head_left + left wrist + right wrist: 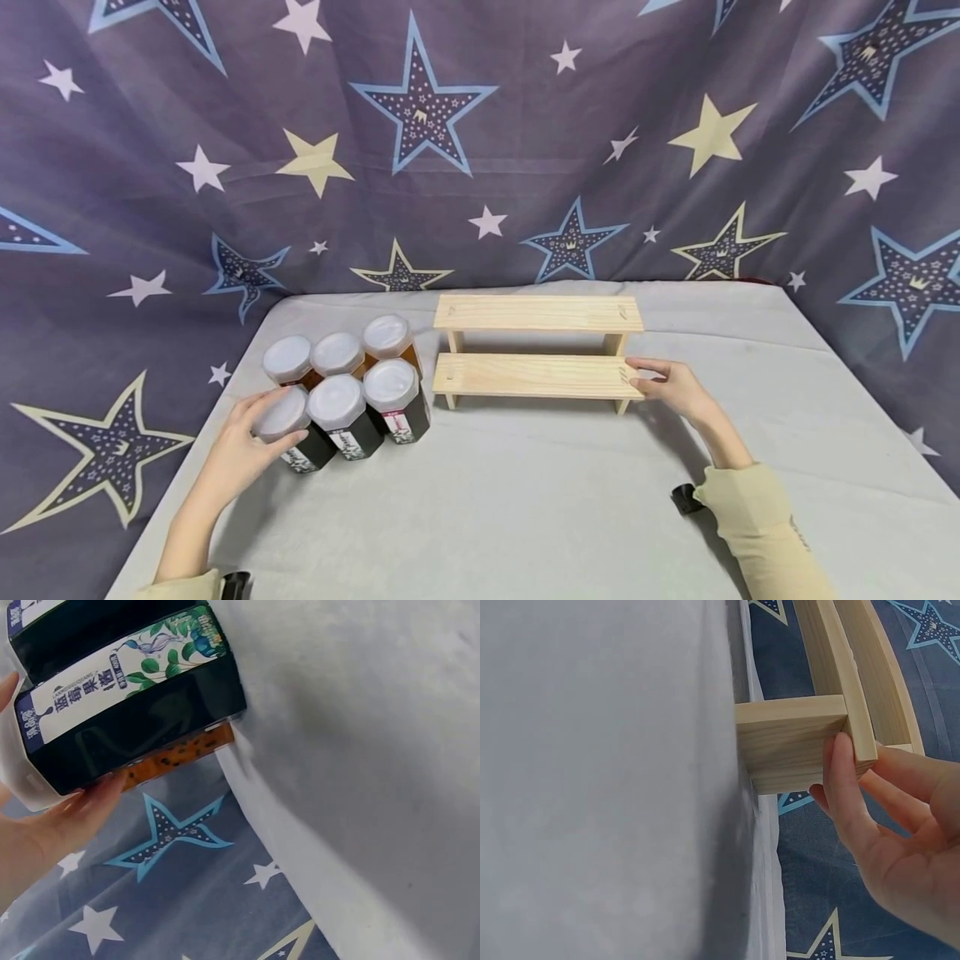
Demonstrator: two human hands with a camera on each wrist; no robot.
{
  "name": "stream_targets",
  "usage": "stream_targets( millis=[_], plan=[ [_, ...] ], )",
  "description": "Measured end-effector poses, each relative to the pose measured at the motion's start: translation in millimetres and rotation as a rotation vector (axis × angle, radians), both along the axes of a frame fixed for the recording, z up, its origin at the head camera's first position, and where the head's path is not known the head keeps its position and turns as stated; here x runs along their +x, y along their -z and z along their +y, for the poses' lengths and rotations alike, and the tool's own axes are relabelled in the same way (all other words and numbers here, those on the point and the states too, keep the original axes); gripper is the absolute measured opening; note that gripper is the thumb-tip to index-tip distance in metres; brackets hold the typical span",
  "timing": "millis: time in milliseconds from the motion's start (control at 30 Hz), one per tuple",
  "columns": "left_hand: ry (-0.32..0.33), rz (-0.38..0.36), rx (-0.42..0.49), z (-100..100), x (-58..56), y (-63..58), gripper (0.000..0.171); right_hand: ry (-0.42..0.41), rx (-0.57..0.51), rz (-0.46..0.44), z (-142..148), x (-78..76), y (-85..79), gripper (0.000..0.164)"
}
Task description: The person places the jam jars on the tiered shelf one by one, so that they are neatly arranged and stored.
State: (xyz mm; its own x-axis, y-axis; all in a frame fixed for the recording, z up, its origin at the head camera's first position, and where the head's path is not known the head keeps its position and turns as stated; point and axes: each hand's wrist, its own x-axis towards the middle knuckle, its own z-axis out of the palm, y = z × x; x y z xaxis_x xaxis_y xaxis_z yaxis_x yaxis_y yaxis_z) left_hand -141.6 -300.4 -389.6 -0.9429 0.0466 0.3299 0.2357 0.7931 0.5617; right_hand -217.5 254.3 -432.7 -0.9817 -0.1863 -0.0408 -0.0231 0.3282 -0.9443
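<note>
At the front left corner of a group of jars, my left hand grips a dark jar around its white lid, thumb on one side and fingers on the other. In the left wrist view this jar has a white label with green leaves. My right hand pinches the right end of the lower step of a two-step pale wooden rack. In the right wrist view, thumb and fingers of that hand close on the board's end, beside the side support.
Two more dark jars stand in the front row, with amber jars behind them, all white-lidded. A pale cloth covers the table. A star-patterned curtain hangs behind it and along the sides.
</note>
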Motion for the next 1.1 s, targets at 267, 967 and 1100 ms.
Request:
stream_targets(
  millis=[267, 967, 1100],
  plan=[
    [-0.046, 0.020, 0.009, -1.3, -1.4, 5.9, 0.063, 0.002, -0.027, -0.017, -0.6, 0.2, 0.9, 0.044],
    [-0.159, 0.062, 0.007, 0.5, -2.8, -3.0, 0.061, -0.001, -0.041, -0.017, 0.2, 0.0, 1.7, 0.044],
    [-0.163, 0.090, 0.017, 2.4, -3.1, -11.0, 0.061, 0.003, -0.041, -0.020, 0.5, 0.4, 1.2, 0.044]
  ],
)
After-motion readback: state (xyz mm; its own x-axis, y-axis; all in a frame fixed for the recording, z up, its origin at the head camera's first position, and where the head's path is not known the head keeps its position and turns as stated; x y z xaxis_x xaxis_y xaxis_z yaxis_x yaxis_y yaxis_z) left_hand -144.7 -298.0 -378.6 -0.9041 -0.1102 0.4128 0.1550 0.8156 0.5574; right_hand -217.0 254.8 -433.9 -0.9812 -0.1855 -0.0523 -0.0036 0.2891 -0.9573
